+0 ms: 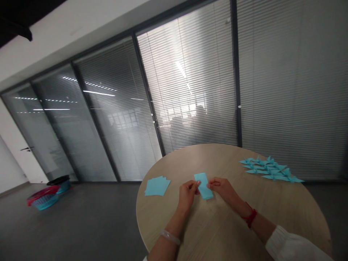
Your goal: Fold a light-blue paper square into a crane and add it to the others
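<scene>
A blue sheet of paper [203, 186], folded into a narrow rectangle, is held just over the wooden table between my two hands. My left hand [187, 194] pinches its left edge between thumb and fingers. On the opposite edge, my right hand [221, 186] has its thumb and fingertips closed on the paper. To the left lies a loose stack of blue paper sheets [157, 186], fanned slightly out of line. Several folded blue paper cranes [269, 169] stand grouped in rows on the right.
The round wooden table [217, 232] fills the lower middle. Beyond it runs a glass partition with blinds [190, 79]. On the grey floor at the left are a red-and-blue basket [43, 198] and a blue basket with a black top [61, 183], near a white door [24, 156].
</scene>
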The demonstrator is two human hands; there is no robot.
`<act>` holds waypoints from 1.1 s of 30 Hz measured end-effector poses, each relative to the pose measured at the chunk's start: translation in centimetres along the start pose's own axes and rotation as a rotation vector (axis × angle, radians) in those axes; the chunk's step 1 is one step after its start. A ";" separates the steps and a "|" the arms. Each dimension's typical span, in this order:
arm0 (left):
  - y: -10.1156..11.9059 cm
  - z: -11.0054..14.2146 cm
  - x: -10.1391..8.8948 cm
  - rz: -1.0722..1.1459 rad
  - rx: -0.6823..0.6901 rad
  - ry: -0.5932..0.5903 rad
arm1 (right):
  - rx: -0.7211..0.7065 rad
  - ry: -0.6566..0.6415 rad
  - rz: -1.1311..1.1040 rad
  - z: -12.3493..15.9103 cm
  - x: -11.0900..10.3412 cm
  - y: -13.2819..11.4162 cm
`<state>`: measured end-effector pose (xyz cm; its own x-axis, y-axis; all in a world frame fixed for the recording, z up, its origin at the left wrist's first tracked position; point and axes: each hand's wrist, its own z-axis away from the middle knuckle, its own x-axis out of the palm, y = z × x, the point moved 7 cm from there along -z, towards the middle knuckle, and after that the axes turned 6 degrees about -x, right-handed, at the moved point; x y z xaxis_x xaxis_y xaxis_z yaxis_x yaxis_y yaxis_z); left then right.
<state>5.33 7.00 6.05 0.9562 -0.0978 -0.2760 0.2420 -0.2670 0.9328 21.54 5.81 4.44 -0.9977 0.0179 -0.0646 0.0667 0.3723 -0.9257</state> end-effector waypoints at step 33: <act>-0.5 0.8 2.2 0.073 -0.075 -0.243 | -0.021 0.168 -0.004 0.1 -1.5 -0.7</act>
<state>7.25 6.19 4.82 0.9060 -0.3442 -0.2464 0.1939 -0.1801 0.9644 22.96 5.47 5.13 -0.9854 0.1704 0.0033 0.0647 0.3921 -0.9177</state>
